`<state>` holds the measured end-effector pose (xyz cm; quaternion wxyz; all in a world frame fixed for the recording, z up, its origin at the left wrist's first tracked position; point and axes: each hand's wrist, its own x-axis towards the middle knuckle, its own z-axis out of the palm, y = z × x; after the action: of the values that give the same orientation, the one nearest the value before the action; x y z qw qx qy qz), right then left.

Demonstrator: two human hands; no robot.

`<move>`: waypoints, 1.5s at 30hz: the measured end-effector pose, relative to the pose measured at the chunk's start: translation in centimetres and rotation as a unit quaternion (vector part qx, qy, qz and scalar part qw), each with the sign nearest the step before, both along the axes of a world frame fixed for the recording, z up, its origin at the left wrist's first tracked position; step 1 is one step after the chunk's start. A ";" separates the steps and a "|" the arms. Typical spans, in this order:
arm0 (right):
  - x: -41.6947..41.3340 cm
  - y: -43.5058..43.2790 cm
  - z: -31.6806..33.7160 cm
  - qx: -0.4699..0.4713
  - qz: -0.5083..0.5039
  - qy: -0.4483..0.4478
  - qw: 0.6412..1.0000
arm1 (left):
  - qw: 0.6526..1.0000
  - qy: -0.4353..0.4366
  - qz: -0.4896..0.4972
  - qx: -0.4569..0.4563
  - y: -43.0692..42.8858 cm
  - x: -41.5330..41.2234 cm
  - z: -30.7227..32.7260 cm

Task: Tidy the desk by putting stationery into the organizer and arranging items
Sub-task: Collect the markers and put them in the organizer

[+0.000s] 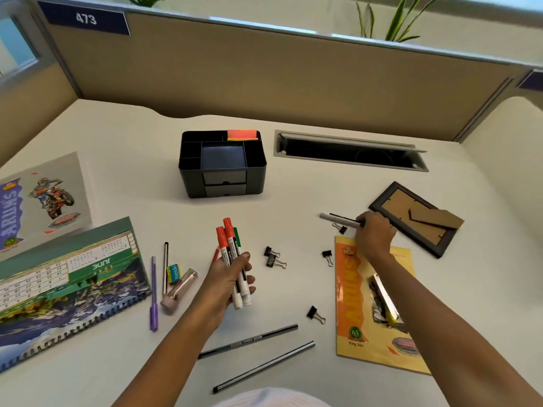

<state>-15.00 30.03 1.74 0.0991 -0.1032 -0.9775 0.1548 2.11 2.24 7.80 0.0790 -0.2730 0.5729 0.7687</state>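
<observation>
Partition plate (pixel 85 18) "473"; calendar (pixel 67 286), seemingly "JUNE"

473 on blue partition sign (pixel 85 18), JUNE on calendar (pixel 73 283), 65 on yellow notebook (pixel 352 306)

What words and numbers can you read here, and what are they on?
"473": blue sign on the partition.
"JUNE", upside down: desk calendar.
"ARUNS": grey motorbike notebook.
"NEW", "65", "King Size": yellow notebook.
Labels on the markers and calendar dates: too blurred to read.
</observation>
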 end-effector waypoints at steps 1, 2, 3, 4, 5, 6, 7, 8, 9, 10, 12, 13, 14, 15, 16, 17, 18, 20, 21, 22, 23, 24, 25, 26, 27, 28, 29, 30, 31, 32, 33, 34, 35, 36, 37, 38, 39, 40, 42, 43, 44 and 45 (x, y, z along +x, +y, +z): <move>-0.2 0.1 0.1 0.005 0.003 0.001 1.000 | 1.000 -0.002 0.001 -0.002 0.0 -0.3 -0.1; -0.4 0.3 0.1 0.005 0.007 0.008 1.000 | 1.000 -0.003 0.001 -0.004 0.0 -0.5 -0.1; -0.4 0.3 0.2 0.000 0.013 0.022 1.000 | 1.000 -0.005 -0.001 -0.007 0.1 -0.7 -0.3; -0.4 0.4 0.4 -0.022 0.021 0.039 0.999 | 1.000 -0.003 -0.005 -0.009 0.1 -0.8 -0.4; -0.3 0.3 0.7 -0.066 0.031 0.058 0.996 | 1.000 0.000 -0.011 -0.013 0.1 -0.9 -0.5; 0.0 0.0 1.2 -0.118 0.043 0.076 0.989 | 1.000 0.004 -0.018 -0.022 0.1 -0.9 -0.7; 0.4 -0.4 1.8 -0.164 0.052 0.097 0.980 | 0.999 0.008 -0.024 -0.035 0.2 -0.9 -0.8; 0.9 -0.9 2.6 -0.197 0.059 0.122 0.971 | 0.998 0.015 -0.029 -0.048 0.3 -0.9 -0.8; 1.6 -1.6 3.5 -0.219 0.068 0.148 0.962 | 0.997 0.022 -0.034 -0.058 0.3 -0.9 -0.8; 2.3 -2.3 4.3 -0.242 0.077 0.169 0.952 | 0.997 0.031 -0.039 -0.066 0.5 -1.0 -0.7; 4.1 -3.8 6.0 -0.314 0.096 0.183 0.927 | 0.994 0.050 -0.055 -0.086 0.6 -1.2 -0.6; 5.1 -4.6 6.6 -0.357 0.109 0.178 0.911 | 0.990 0.061 -0.069 -0.102 0.7 -1.2 -0.5; 6.1 -5.4 7.2 -0.400 0.123 0.164 0.893 | 0.986 0.076 -0.087 -0.123 0.7 -1.3 -0.6; 7.1 -6.3 7.7 -0.439 0.138 0.142 0.876 | 0.979 0.091 -0.107 -0.146 0.8 -1.3 -0.6; 8.1 -7.3 8.0 -0.471 0.153 0.115 0.861 | 0.972 0.106 -0.124 -0.171 1.0 -1.4 -0.7; 9.1 -8.3 8.2 -0.498 0.167 0.087 0.847 | 0.964 0.116 -0.139 -0.195 1.1 -1.4 -0.7; 10.0 -9.4 8.1 -0.526 0.179 0.061 0.830 | 0.958 0.123 -0.152 -0.211 1.3 -1.3 -0.7; 11.7 -11.4 8.0 -0.597 0.197 0.026 0.777 | 0.949 0.142 -0.179 -0.217 1.7 -1.0 -0.9; 12.5 -12.3 8.1 -0.627 0.203 0.008 0.752 | 0.945 0.152 -0.191 -0.219 1.9 -0.8 -1.1; 13.1 -12.9 8.1 -0.638 0.206 -0.010 0.742 | 0.940 0.163 -0.201 -0.223 2.2 -0.6 -1.1; 13.6 -13.5 8.0 -0.633 0.210 -0.026 0.745 | 0.936 0.173 -0.207 -0.225 2.4 -0.3 -1.2; 14.0 -13.9 8.0 -0.622 0.218 -0.035 0.751 | 0.935 0.182 -0.207 -0.222 2.5 -0.1 -1.1; 14.4 -14.2 7.8 -0.613 0.228 -0.036 0.756 | 0.935 0.188 -0.205 -0.219 2.6 0.1 -1.1; 14.6 -14.5 7.7 -0.607 0.237 -0.033 0.758 | 0.937 0.195 -0.200 -0.213 2.6 0.2 -1.0; 14.8 -14.7 7.6 -0.599 0.242 -0.023 0.763 | 0.937 0.201 -0.196 -0.207 2.7 0.4 -0.8; 15.0 -14.9 7.5 -0.587 0.240 -0.005 0.773 | 0.937 0.209 -0.193 -0.201 2.8 0.6 -0.7; 15.2 -15.1 7.4 -0.577 0.233 0.018 0.783 | 0.939 0.215 -0.186 -0.196 3.0 0.7 -0.6; 15.4 -15.3 7.3 -0.573 0.227 0.043 0.787 | 0.940 0.218 -0.175 -0.194 3.3 0.8 -0.9; 15.6 -15.6 7.3 -0.573 0.221 0.065 0.786 | 0.942 0.217 -0.160 -0.198 3.6 0.8 -1.2; 15.8 -15.8 7.2 -0.574 0.213 0.080 0.787 | 0.945 0.214 -0.142 -0.203 3.7 0.8 -1.6; 15.9 -16.1 7.2 -0.571 0.206 0.089 0.790 | 0.947 0.212 -0.127 -0.205 3.9 0.7 -1.9; 16.0 -16.3 7.2 -0.562 0.201 0.095 0.797 | 0.951 0.211 -0.115 -0.196 3.9 0.6 -2.3; 15.9 -16.5 7.0 -0.552 0.200 0.100 0.803 | 0.955 0.211 -0.105 -0.181 3.9 0.5 -2.7; 15.9 -16.7 6.8 -0.545 0.204 0.103 0.807 | 0.958 0.207 -0.100 -0.173 3.9 0.3 -2.9; 15.9 -16.8 6.4 -0.540 0.210 0.103 0.809 | 0.958 0.203 -0.095 -0.177 3.9 0.3 -3.0; 15.9 -16.9 6.1 -0.537 0.216 0.099 0.809 | 0.959 0.198 -0.090 -0.182 4.0 0.3 -3.2; 15.9 -17.0 5.8 -0.534 0.222 0.095 0.810 | 0.962 0.188 -0.083 -0.181 4.1 0.3 -3.3; 15.9 -17.1 5.4 -0.530 0.229 0.092 0.811 | 0.966 0.179 -0.080 -0.167 4.2 0.5 -3.4; 16.1 -17.3 4.6 -0.518 0.240 0.088 0.816 | 0.966 0.167 -0.093 -0.175 4.3 0.8 -4.0; 16.2 -17.4 4.4 -0.513 0.240 0.086 0.819 | 0.962 0.164 -0.099 -0.197 4.3 0.9 -4.1; 16.2 -17.5 4.1 -0.510 0.235 0.082 0.823 | 0.955 0.169 -0.102 -0.222 4.3 0.9 -4.4; 16.2 -17.5 3.8 -0.507 0.226 0.075 0.828 | 0.947 0.177 -0.104 -0.246 4.3 0.8 -4.6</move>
<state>1.19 12.48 5.51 0.0680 0.0969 -0.7469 0.6543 2.93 6.51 3.22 -0.0134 -0.0821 0.7742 0.6275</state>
